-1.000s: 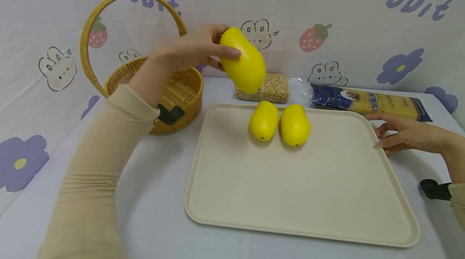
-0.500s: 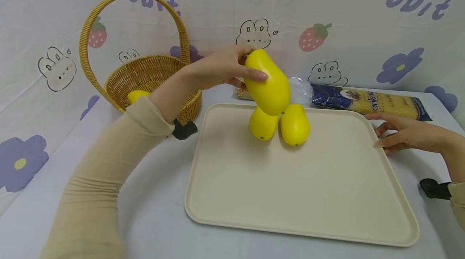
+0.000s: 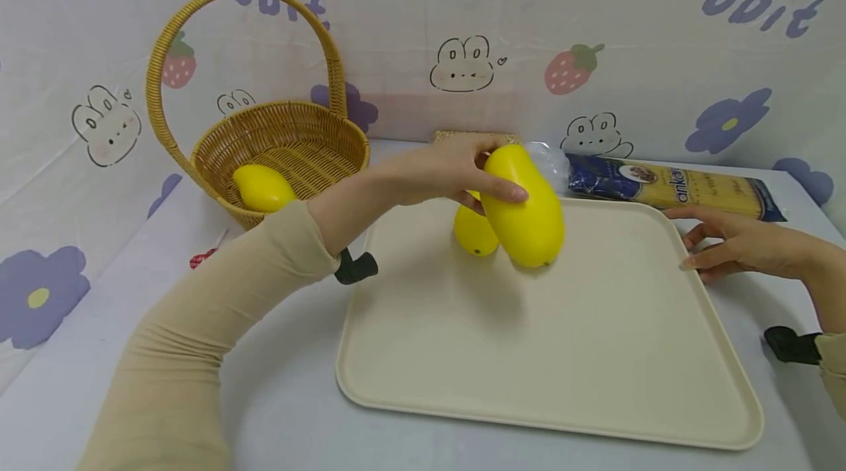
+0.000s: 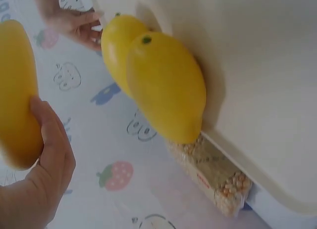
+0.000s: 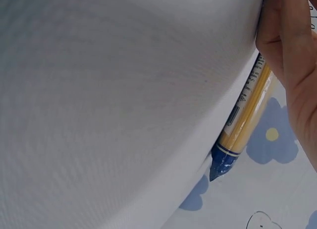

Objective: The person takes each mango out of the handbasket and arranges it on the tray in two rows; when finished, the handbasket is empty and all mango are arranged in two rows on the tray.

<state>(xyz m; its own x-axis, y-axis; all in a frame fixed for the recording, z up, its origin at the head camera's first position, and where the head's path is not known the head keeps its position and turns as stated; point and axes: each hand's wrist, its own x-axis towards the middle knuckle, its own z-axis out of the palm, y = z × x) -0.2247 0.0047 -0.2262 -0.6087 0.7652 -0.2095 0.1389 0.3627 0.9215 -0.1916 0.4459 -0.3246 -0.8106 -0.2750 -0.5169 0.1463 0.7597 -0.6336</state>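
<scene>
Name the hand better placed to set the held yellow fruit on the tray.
Probably the left hand: it grips that yellow fruit above the tray, while the right hand is at the tray's right edge.

Backdrop [image 3: 515, 4]: "Rabbit", twice | pasta packet [image 3: 681, 184]: "ankar" legible | grain bag [image 4: 213, 172]: label too blurred to read

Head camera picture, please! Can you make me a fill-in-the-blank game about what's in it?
1. The left hand holds a fruit coloured ____.
2. Another fruit lies inside the wicker ____.
3. The right hand touches the rim of the ____.
4. The spaghetti pack has ends coloured ____.

Missing words: yellow; basket; tray; blue.
</scene>
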